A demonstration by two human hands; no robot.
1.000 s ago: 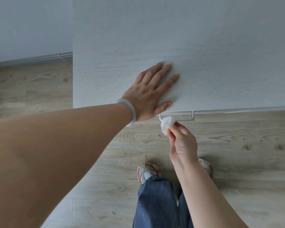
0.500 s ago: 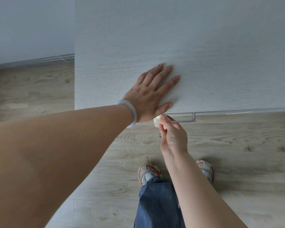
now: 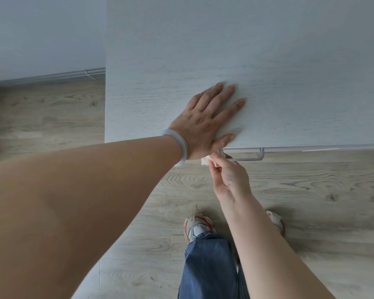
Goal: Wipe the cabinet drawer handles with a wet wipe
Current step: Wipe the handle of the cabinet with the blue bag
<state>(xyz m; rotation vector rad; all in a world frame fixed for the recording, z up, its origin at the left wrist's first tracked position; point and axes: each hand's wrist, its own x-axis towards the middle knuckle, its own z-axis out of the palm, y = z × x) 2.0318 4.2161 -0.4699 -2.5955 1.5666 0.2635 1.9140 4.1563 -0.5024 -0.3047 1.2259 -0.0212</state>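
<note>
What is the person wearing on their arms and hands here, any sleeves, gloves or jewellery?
Both arms are bare, with no sleeve in view, and neither hand wears a glove. The left hand has a smooth, pale, translucent bangle round its wrist. The right hand and its wrist carry nothing; no rings show on either hand.

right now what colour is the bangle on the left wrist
Pale, milky white and slightly translucent; the bangle shows in the head view, just behind the left hand.

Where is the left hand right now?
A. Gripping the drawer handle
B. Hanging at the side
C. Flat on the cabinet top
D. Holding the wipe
C: the left hand lies with straight fingers on the cabinet top, while the right hand pinches the wipe at the handle.
</note>
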